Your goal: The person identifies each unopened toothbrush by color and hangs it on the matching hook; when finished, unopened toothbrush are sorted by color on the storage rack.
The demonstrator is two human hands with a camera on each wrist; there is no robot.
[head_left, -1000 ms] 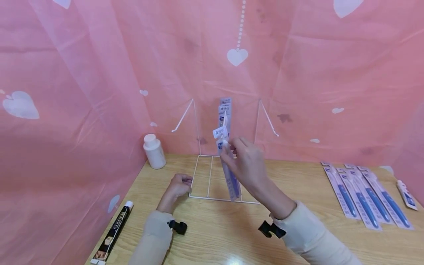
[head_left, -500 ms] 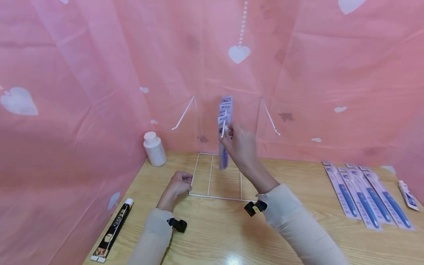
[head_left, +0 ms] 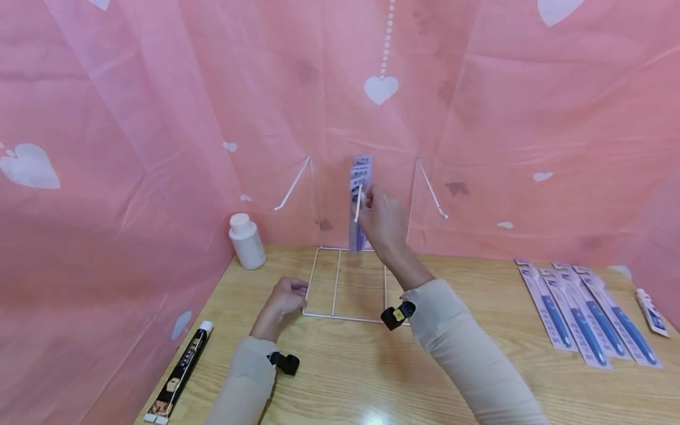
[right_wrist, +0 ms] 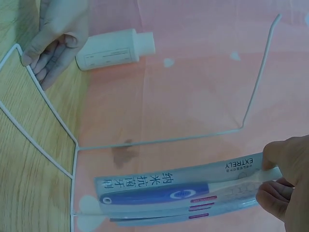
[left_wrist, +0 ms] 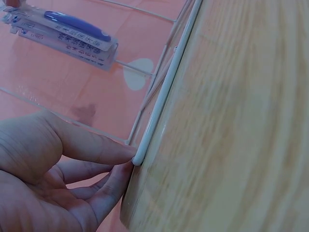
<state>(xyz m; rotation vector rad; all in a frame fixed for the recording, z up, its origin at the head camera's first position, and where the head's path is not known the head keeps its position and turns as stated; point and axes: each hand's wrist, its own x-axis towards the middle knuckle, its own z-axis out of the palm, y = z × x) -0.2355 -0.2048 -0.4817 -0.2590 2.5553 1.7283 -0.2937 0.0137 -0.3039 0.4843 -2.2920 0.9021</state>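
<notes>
A white wire rack (head_left: 345,318) stands against the pink cloth. At its front left corner my left hand (head_left: 285,297) pinches the base wire (left_wrist: 164,94) between thumb and fingers. My right hand (head_left: 383,221) pinches a packaged toothbrush (right_wrist: 154,193) with a purple-blue handle, near the top of its pack. That pack hangs upright on the rack's middle hook (head_left: 358,205), whose tip sticks out in front of the card. Behind it, further toothbrush packs (head_left: 363,160) hang on the same hook, mostly covered.
Empty side hooks (head_left: 293,184) project left and right. A white bottle (head_left: 247,243) stands at back left, with a black toothpaste tube (head_left: 180,372) lying nearer. Several blue toothbrush packs (head_left: 581,316) and a small white tube (head_left: 652,313) lie at right.
My right hand has carried the toothbrush pack up onto the middle hook and slid it back toward the packs behind. My left hand has stayed at the rack's corner.
</notes>
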